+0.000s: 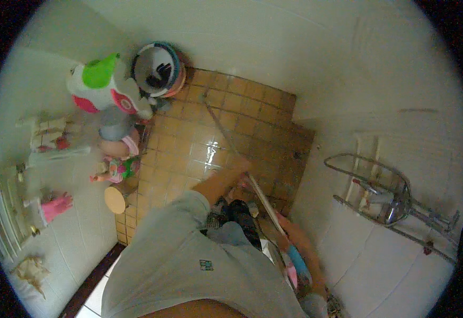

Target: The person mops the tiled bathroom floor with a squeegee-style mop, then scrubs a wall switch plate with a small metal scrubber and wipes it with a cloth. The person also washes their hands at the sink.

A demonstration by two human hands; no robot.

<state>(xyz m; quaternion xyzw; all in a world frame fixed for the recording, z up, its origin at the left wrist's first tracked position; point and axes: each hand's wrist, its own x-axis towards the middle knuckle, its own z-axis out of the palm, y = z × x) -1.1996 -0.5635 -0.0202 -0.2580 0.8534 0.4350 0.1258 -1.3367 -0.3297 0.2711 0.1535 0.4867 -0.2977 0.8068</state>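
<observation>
A long thin pole [261, 193], perhaps a broom or brush handle, runs slantwise across the tiled floor [172, 135]. My left hand [245, 170] is closed around its middle part. Lower down, nearer my body, my right hand [284, 228] grips the same pole. Its far end narrows to a small dark tip on the tiles near the back; blur hides what is fixed there. Blue and pink material [298, 258] shows beside my right forearm, and I cannot tell what it belongs to. Bright wet-looking glare lies on the tiles left of the pole.
At the back left stands a round bin [152, 71] with dark things inside. Beside it are a white, green and pink plastic item [96, 77], a grey basin [116, 125] and a round-topped stool [116, 198]. A pink glove [56, 206] hangs left; shower fittings [390, 202] line the right wall.
</observation>
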